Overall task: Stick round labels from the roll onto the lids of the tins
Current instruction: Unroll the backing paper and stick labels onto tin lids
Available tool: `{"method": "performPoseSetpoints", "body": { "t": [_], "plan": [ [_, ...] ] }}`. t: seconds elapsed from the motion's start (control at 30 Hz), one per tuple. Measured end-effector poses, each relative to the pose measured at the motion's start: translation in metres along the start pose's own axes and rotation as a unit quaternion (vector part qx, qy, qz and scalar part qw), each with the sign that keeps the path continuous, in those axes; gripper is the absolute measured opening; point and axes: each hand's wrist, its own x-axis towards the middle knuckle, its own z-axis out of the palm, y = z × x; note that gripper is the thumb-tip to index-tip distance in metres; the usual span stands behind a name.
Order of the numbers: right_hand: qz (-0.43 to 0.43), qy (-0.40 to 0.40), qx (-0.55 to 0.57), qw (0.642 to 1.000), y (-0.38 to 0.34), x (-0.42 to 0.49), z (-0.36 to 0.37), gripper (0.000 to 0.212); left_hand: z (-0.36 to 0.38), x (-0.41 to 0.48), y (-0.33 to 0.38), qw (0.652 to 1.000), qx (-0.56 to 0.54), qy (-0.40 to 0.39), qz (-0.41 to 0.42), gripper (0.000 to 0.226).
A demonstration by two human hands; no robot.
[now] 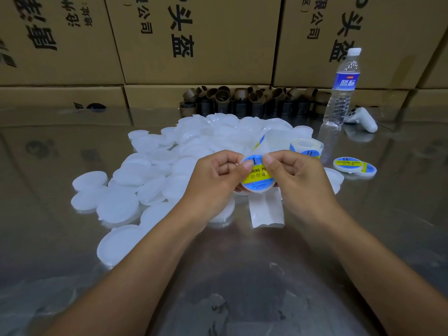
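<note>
My left hand (218, 175) holds a white round lid (258, 187) above the table, thumb on its left edge. A round blue-and-yellow label (257, 175) lies on that lid, and my right hand (295, 174) pinches the label's upper edge with thumb and forefinger. White backing strip (266, 209) hangs below the lid and runs up to the label roll (307, 146) standing just behind my right hand. Several bare white lids (135, 187) lie piled to the left and behind. Two labelled lids (351, 166) lie to the right.
A clear water bottle (341, 90) stands at the back right beside a white controller (362, 118). Empty brown cardboard cores (244, 98) are heaped against the cardboard boxes (194, 40) behind. The shiny metal table (242, 275) reaches toward me.
</note>
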Motion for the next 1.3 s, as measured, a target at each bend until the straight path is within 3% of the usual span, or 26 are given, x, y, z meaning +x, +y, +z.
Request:
{"method": "performPoseSetpoints", "body": {
  "t": [0.3, 0.47, 0.6, 0.77, 0.93, 1.3],
  "plan": [
    [0.017, -0.051, -0.024, 0.998, -0.0025, -0.0036, 0.0006, 0.017, 0.0004, -0.0015, -0.0013, 1.0, -0.017, 0.015, 0.01, 0.008],
    [0.02, -0.032, -0.012, 0.999, -0.0022, -0.003, 0.0004, 0.014, 0.0037, -0.0031, -0.0032, 1.0, -0.024, 0.006, 0.009, 0.003],
    [0.033, 0.008, 0.002, 0.999, -0.0009, -0.003, 0.0012, 0.015, 0.0067, -0.0042, -0.0039, 0.999, -0.011, -0.031, -0.008, 0.025],
    [0.052, -0.011, 0.039, 0.998, -0.0014, -0.0025, 0.0021, 0.024, 0.0016, -0.0032, -0.0021, 1.0, -0.022, -0.009, 0.008, 0.027],
    [0.06, -0.034, 0.076, 0.995, -0.0003, -0.0004, 0.0004, 0.009, 0.001, -0.0026, -0.0031, 1.0, -0.02, -0.008, 0.02, 0.026],
    [0.063, -0.06, 0.072, 0.994, -0.0032, -0.0017, -0.0009, 0.023, 0.0023, -0.0014, -0.0065, 0.999, 0.012, 0.006, 0.049, 0.027]
  ]
}}
